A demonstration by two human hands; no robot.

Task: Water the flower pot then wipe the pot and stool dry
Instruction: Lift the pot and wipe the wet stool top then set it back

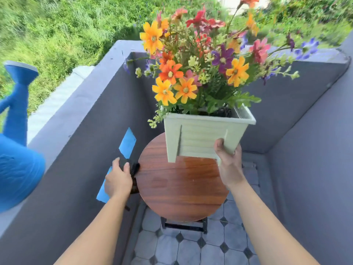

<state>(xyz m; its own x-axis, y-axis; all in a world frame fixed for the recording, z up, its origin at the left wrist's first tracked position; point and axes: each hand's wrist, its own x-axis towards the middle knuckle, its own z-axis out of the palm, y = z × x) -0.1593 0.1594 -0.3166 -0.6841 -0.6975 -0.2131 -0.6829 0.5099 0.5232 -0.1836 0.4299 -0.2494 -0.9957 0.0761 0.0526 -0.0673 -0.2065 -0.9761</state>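
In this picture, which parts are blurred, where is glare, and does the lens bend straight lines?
Head view: the grass and the top flowers are smeared by blur, while the pot is sharp. Head view: a bright sheen lies on the stool just below the pot. Head view: the wide lens curves the edges of the grey wall.

A grey balcony wall [76,169] encloses the left, far and right sides. Two blue tape strips [127,143] sit on its left face. Near, a floor [172,245] of grey tiles with black diamonds. Beyond the wall, dense green vegetation [66,29] and a pale corrugated roof [57,98].
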